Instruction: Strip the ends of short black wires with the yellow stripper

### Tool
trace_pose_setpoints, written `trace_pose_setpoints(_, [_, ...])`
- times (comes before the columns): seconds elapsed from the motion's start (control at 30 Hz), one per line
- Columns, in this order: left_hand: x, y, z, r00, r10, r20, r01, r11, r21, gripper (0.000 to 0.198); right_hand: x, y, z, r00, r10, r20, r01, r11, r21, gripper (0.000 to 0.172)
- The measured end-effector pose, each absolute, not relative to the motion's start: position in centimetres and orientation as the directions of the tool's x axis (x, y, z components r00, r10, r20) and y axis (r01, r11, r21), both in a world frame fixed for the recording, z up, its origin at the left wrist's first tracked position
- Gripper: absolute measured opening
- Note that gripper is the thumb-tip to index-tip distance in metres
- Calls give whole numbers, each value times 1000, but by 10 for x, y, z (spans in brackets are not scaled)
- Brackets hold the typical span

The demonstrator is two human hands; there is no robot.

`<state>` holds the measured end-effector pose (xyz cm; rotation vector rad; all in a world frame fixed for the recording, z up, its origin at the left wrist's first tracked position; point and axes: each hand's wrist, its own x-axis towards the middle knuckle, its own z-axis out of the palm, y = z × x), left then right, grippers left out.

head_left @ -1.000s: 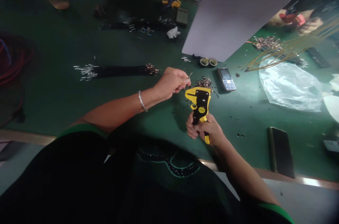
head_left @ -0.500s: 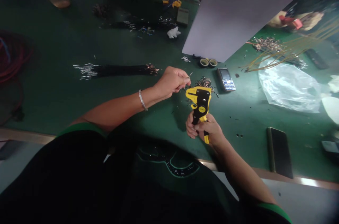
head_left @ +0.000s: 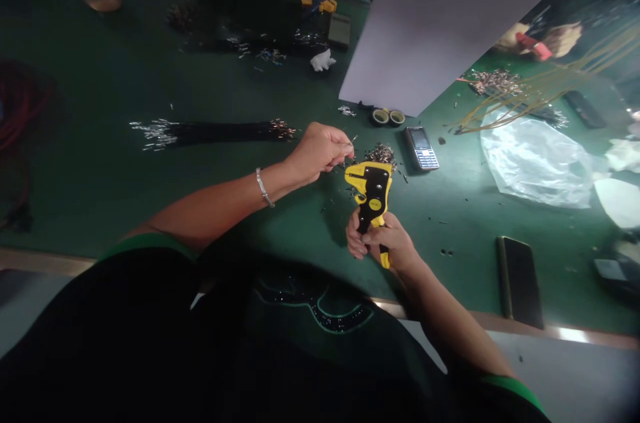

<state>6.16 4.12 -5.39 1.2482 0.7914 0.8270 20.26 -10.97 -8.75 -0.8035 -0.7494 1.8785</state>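
Note:
My right hand (head_left: 383,241) grips a yellow and black wire stripper (head_left: 375,196) by its handles, jaw end pointing away from me. My left hand (head_left: 323,153), fingers pinched, holds a thin wire or terminal whose tip shows above the fingertips; which of the two is hard to tell. It is just left of the stripper's jaws, apart from them. Behind the stripper lies a heap of small metal terminals (head_left: 381,155). To the left, a bundle of black wires (head_left: 215,132) lies flat, with bare or metal-tipped ends on both sides.
A keypad phone (head_left: 421,148), two tape rolls (head_left: 389,117) and a tall grey panel (head_left: 400,29) stand beyond my hands. A smartphone (head_left: 520,281) and a clear plastic bag (head_left: 535,159) are to the right. Co-workers' hands (head_left: 563,39) show across the table.
The whole view has shifted slightly, so everything sits a little further left. My hands keep nearly the same pose, with the stripper and the thin piece still held.

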Motion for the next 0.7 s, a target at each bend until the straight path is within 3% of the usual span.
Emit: trace_pose_setpoints(0.7, [61, 40, -51, 506, 857, -101, -106, 178, 978, 24, 197, -109, -89, -289, 940, -181, -489, -307, -817, 21])
